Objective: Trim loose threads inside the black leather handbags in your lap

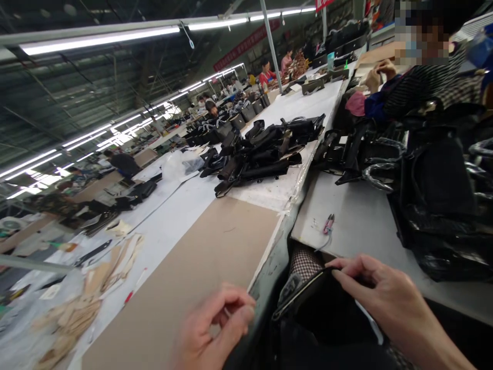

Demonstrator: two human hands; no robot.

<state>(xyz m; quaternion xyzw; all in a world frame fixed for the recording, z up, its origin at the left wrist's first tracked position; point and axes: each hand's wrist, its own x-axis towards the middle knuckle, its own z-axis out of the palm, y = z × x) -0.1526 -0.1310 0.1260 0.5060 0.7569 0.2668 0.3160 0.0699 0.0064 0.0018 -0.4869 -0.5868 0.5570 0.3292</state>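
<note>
My right hand (pixel 379 295) grips the upper edge of a black bag (pixel 308 303) that sits low between me and the table, its fingers curled over the rim. My left hand (pixel 215 324) hovers at the brown board's edge, fingertips pinched together; what it pinches, if anything, is too small to make out. A checked lining (pixel 304 261) shows behind the bag's edge.
A brown board (pixel 192 272) covers the near table. A pile of black bags (pixel 262 151) lies farther up. Small pink snips (pixel 328 224) rest on the grey side table (pixel 358 221), next to black bags (pixel 435 195). A person in stripes (pixel 419 82) works at right. Tan cut pieces (pixel 77 313) lie left.
</note>
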